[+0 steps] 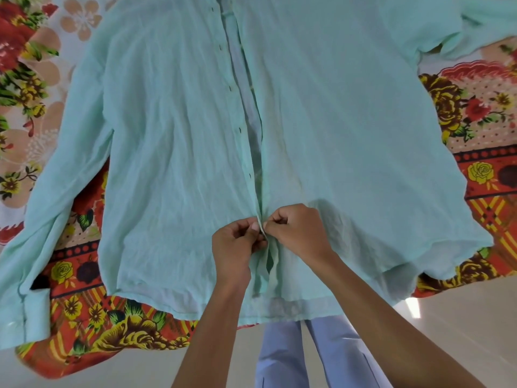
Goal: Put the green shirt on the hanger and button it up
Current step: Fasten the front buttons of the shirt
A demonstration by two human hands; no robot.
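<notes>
While the pale green button-up shirt lies spread flat, left hand and right hand fingers pinch its placket edges; buttoning is underway, and the upper buttonholes likely follow.

The shirt is a pale mint green, plain all over, with small dark buttonholes down its left front edge. Under it the bedspread is loud: orange-red ground, yellow roses, green leaves, dark brown blooms, a peach-and-white flowered stretch at the far left. The trousers are light lavender-blue, and the floor is cream.
</notes>
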